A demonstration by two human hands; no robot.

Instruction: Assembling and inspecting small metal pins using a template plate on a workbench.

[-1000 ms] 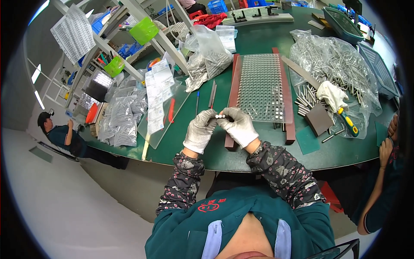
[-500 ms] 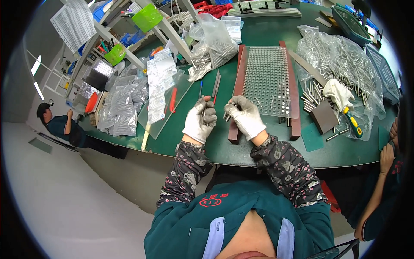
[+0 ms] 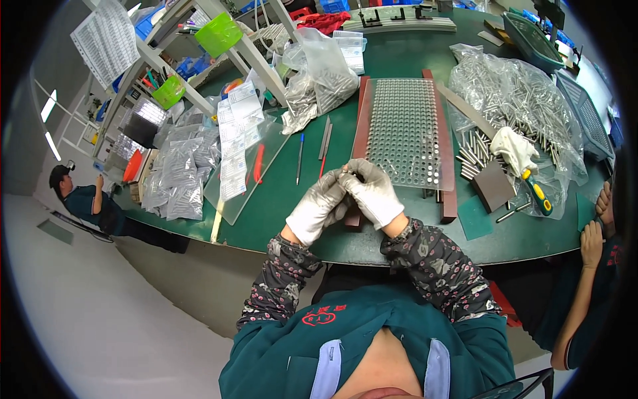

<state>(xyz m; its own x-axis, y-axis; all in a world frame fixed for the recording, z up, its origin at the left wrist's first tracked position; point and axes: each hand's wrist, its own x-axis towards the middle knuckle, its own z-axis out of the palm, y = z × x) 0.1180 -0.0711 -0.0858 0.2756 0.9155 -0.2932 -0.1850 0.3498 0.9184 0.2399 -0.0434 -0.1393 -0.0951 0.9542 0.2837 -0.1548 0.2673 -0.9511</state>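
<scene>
My left hand [image 3: 318, 208] and my right hand [image 3: 373, 192] wear white gloves and meet over the near left corner of a perforated metal tray [image 3: 405, 130] set in a brown frame. The fingertips of both hands pinch a small metal piece [image 3: 347, 174] between them; its shape is too small to tell. A heap of metal pins [image 3: 518, 93] on clear plastic lies to the right of the tray, well away from my hands.
A white glove [image 3: 515, 149] and a yellow-green handled tool [image 3: 537, 193] lie right of the tray. Pens [image 3: 300, 158], a clear sheet with papers [image 3: 234, 151] and bags of parts [image 3: 181, 171] sit at the left. One person sits far left [image 3: 86, 203]; another's arm [image 3: 591, 266] is at my right.
The view has shifted a little. My hands have stayed together at the tray's near left corner, fingertips still joined.
</scene>
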